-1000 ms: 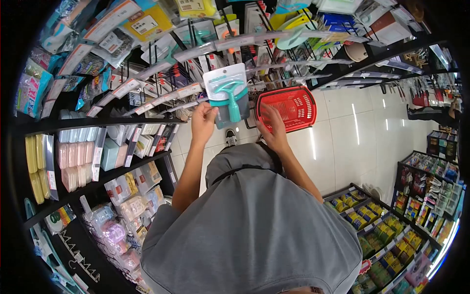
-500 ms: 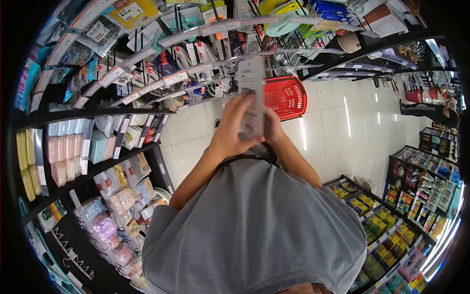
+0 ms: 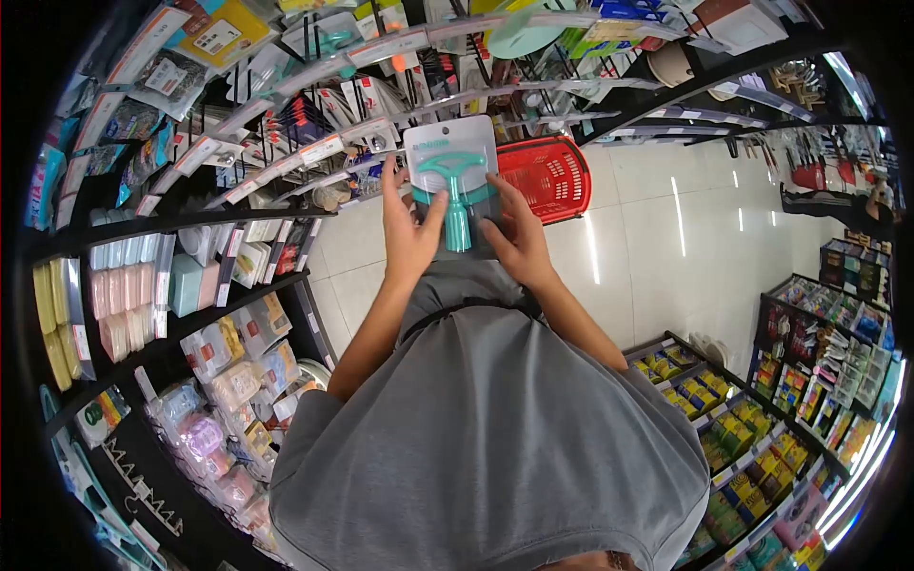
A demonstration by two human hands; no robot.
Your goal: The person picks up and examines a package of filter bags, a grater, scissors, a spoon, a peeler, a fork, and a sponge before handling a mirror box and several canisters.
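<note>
A carded pack with a teal, T-shaped hand tool (image 3: pixel 458 214) on it, which looks like a small squeegee, faces me upright in front of my waist. My left hand (image 3: pixel 411 233) grips its left edge, the thumb lying across the front. On the right edge, my right hand (image 3: pixel 522 238) holds the card between thumb and fingers. The grey-white card (image 3: pixel 476 138) has a hanging hole at the top. Just behind the pack, on the floor, stands a red shopping basket (image 3: pixel 562 186), partly covered by the pack and my right hand.
Shelves with hanging packaged goods (image 3: pixel 371 100) curve across the front. Boxes and pastel packs (image 3: pixel 129 281) fill the left shelves. Yellow packs (image 3: pixel 733 438) line a low rack at right. Pale floor tiles (image 3: pixel 657 247) stretch right, where another person (image 3: pixel 838 202) stands far off.
The pack has turned from its printed back, seen at a slant, to its front with the teal tool. My hands have moved apart to its two side edges.
</note>
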